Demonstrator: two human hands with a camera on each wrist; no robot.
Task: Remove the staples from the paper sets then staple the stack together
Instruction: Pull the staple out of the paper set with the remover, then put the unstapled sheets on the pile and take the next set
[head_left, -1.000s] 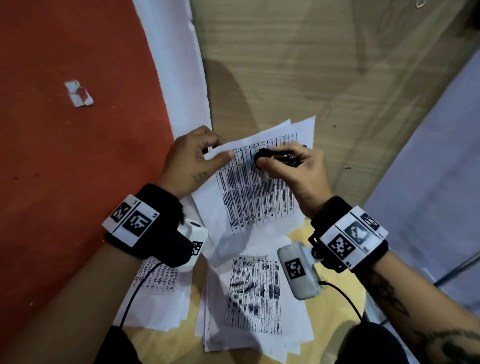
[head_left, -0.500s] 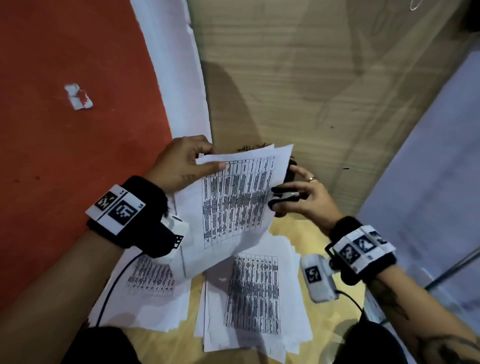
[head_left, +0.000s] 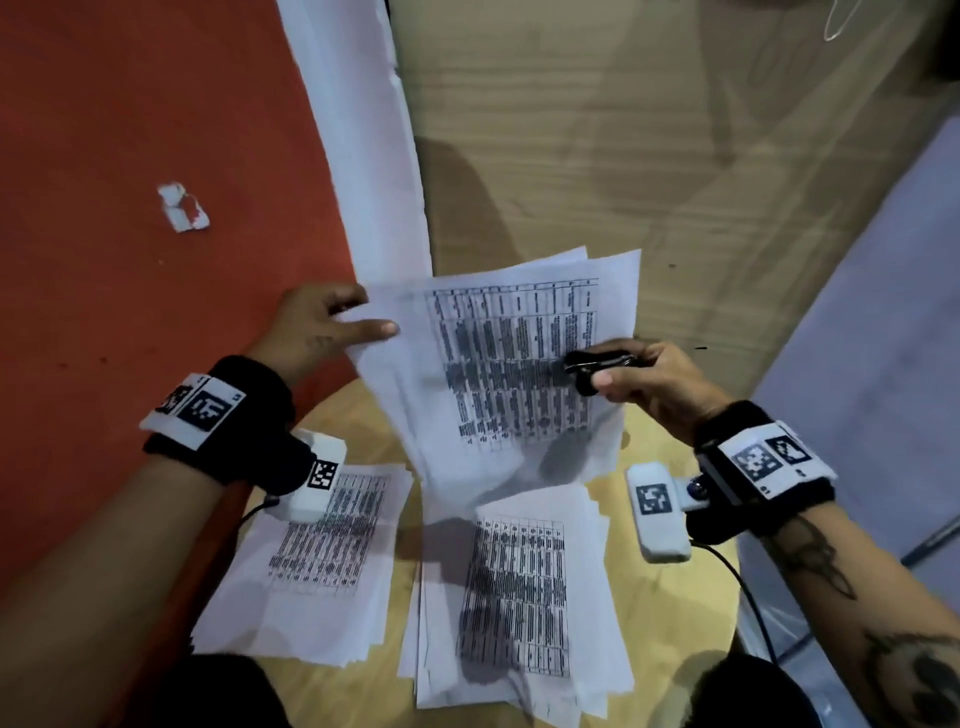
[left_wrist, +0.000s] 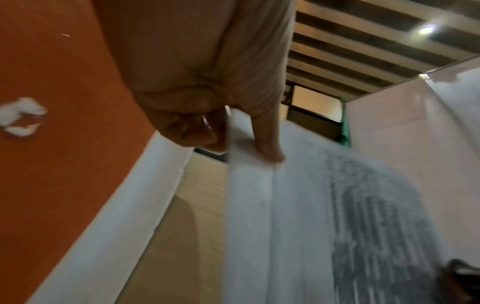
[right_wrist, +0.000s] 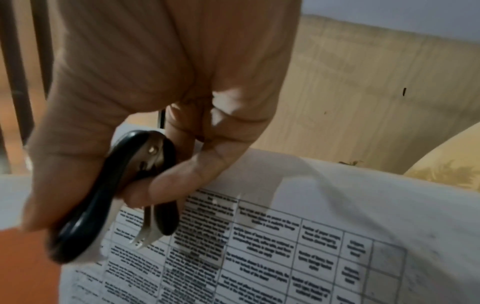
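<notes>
A set of printed table sheets (head_left: 509, 374) is lifted above the table. My left hand (head_left: 363, 317) pinches its left edge between thumb and fingers; the left wrist view shows that same pinch on the paper edge (left_wrist: 246, 156). My right hand (head_left: 613, 376) grips a black staple remover (head_left: 592, 364) over the right part of the sheet's printed face. In the right wrist view the staple remover (right_wrist: 124, 191) has its metal claws pointing down at the paper (right_wrist: 285, 246). Two more paper stacks lie flat below, one at left (head_left: 311, 561) and one in the middle (head_left: 519, 587).
The stacks lie on a round yellow wooden table (head_left: 675, 613). Left of it is a red surface (head_left: 130, 286) with a torn white scrap (head_left: 182, 208) and a white strip (head_left: 363, 156). A wooden panel (head_left: 623, 156) stands behind, a pale panel (head_left: 883, 312) at right.
The paper set was lifted and turned in my left hand. My right hand with the staple remover swung to the paper's right edge and now sits over its printed face again.
</notes>
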